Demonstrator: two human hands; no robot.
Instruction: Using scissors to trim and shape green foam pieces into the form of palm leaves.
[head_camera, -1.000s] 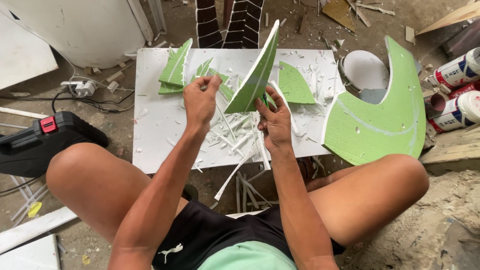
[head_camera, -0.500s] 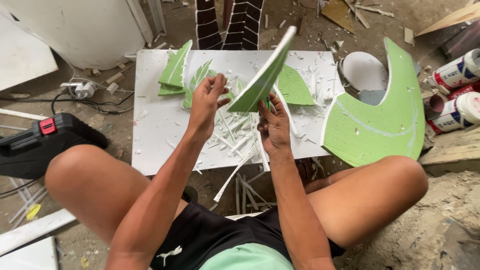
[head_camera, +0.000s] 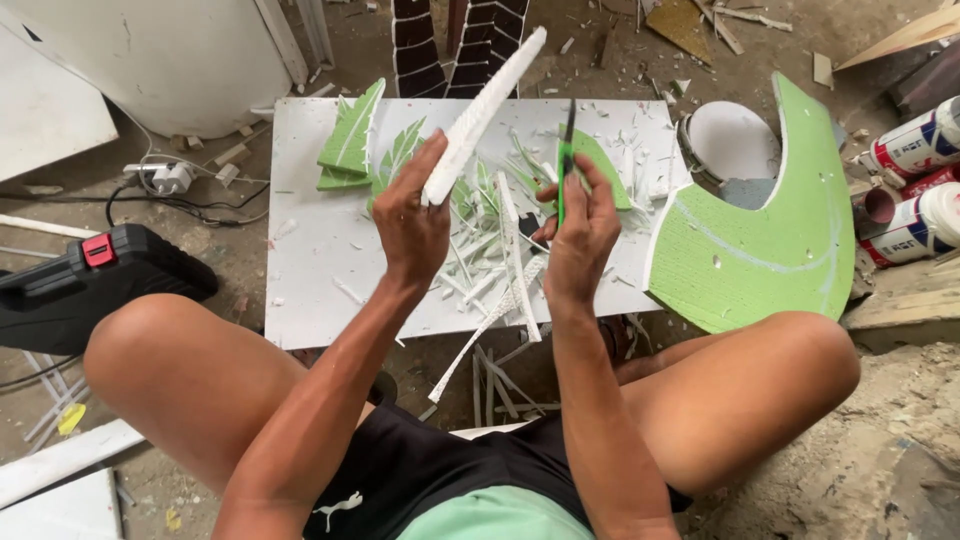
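My left hand (head_camera: 412, 222) grips the lower end of a long leaf-shaped foam piece (head_camera: 485, 110), held on edge so its white side shows, slanting up to the right over the white board (head_camera: 310, 250). Close beside it, my right hand (head_camera: 580, 225) holds a slim green-handled knife (head_camera: 566, 160) upright, its blade pointing up. Below both hands lie several thin white foam offcuts (head_camera: 505, 270) on the board. Green cut leaf shapes (head_camera: 352, 140) are stacked at the board's far left, and another green leaf (head_camera: 600, 165) lies behind my right hand.
A large green crescent foam piece (head_camera: 770, 230) leans at the right over a white bucket (head_camera: 730, 140). Cans (head_camera: 915, 185) lie far right. A black and red tool case (head_camera: 95, 285) sits left, with a power plug and cables (head_camera: 165, 180). My bare knees flank the board.
The leaf piece has turned from showing its green face to edge-on white. My right hand rose from under it and now holds the knife upright beside it.
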